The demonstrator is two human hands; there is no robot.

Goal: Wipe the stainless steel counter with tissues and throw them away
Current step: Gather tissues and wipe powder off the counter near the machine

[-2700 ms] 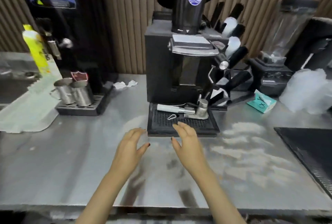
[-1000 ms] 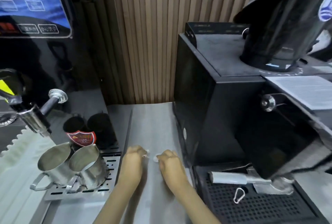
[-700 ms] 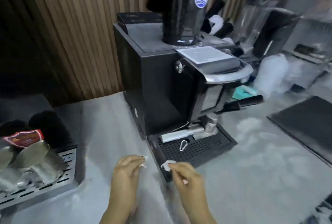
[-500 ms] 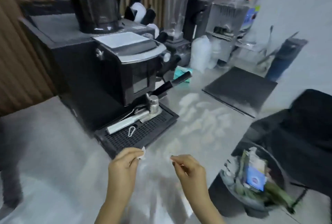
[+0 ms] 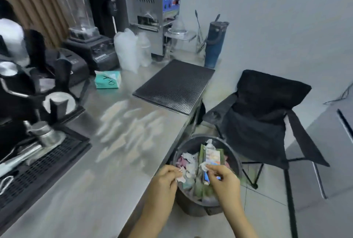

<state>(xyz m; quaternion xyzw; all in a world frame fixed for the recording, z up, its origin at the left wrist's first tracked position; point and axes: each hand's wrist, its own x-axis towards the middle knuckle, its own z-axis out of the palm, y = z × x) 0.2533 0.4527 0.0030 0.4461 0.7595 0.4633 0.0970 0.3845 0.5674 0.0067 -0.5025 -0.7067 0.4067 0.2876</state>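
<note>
Both my hands are over a round dark trash bin [image 5: 234,158] that stands on the floor at the counter's right end. My left hand [image 5: 165,179] pinches a small crumpled white tissue [image 5: 181,177] at the bin's near rim. My right hand [image 5: 224,179] pinches another scrap of tissue [image 5: 202,166] above the rubbish. The bin holds crumpled tissues, green packaging and a carton. The stainless steel counter [image 5: 107,161] stretches to the left, with pale reflections on its surface.
A black coffee grinder with its drip tray [image 5: 34,163] fills the left. A teal tissue pack [image 5: 108,79], a black mat [image 5: 174,85], blenders, a sealing machine and a blue tumbler [image 5: 215,43] stand further back. A black folding chair [image 5: 265,123] is beside the bin.
My hands picked up tissue scraps from beside the grinder, and my view swung right. Both hands carried the scraps from above the counter to over the trash bin.
</note>
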